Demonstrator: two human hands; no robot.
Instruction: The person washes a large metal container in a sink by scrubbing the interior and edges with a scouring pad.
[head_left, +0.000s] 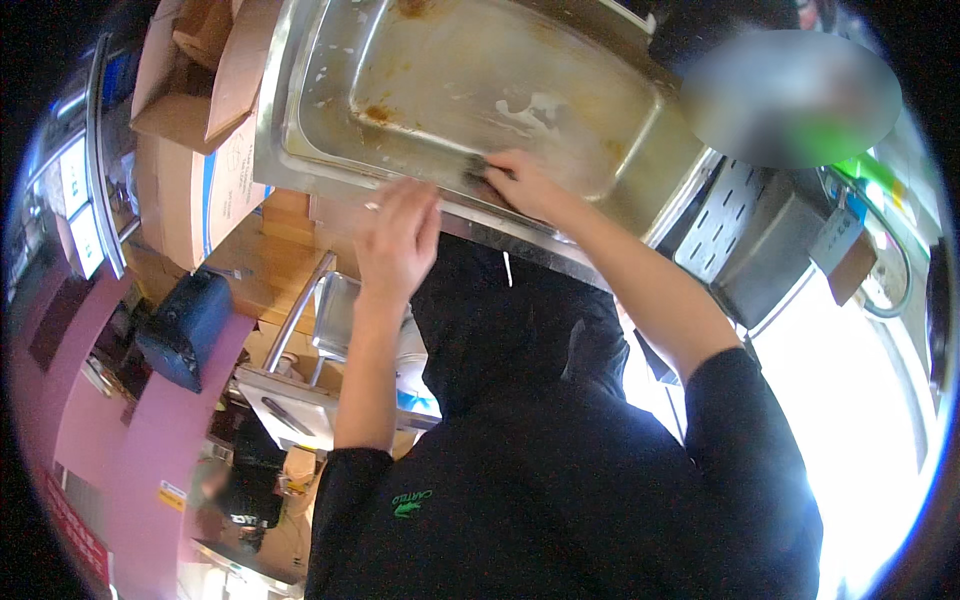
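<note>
A large stainless-steel basin (465, 90) lies before me, with brown stains and patches of white foam on its inner surface. My right hand (521, 184) reaches over the near rim and grips a small dark scrubber (475, 174), probably a wire scourer, against the inner near wall. The scrubber is blurred and partly covered by the fingers. At the near rim, further left, my left hand (397, 232) is held loosely bent with no object visible in it. A small pale thing, perhaps a ring, shows at its fingers.
An open cardboard box (187, 180) adjoins the basin's left end. On the right are a slotted metal panel (720, 214) and a dark metal container (776, 247). A blue case (185, 330) and a metal-framed cart (289, 405) stand lower left. Another person (251, 480) is further off.
</note>
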